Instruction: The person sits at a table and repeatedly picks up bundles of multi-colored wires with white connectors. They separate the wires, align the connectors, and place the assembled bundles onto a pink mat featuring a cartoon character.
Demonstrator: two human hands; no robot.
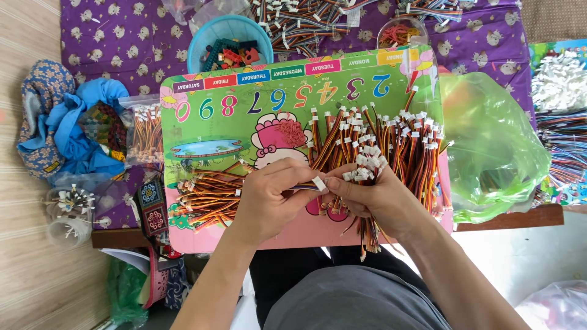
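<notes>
Colourful kids' board (244,98) on lap | left hand (269,198) pinching white-plug wire (318,183) | right hand (373,198) gripping wire bundle (365,168), loose pile (403,146) behind

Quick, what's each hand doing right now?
Left hand: closed, pinching one wire lead by its white connector.
Right hand: closed around a bundle of wire leads, fingertips meeting the left hand's.

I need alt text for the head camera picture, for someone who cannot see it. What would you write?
Seen from above, a person's left hand and right hand pinch one white connector, the right also gripping a bundle of short wires. More orange, red and black wire leads lie on a colourful children's board, with a blue bowl and green plastic bag nearby.
</notes>
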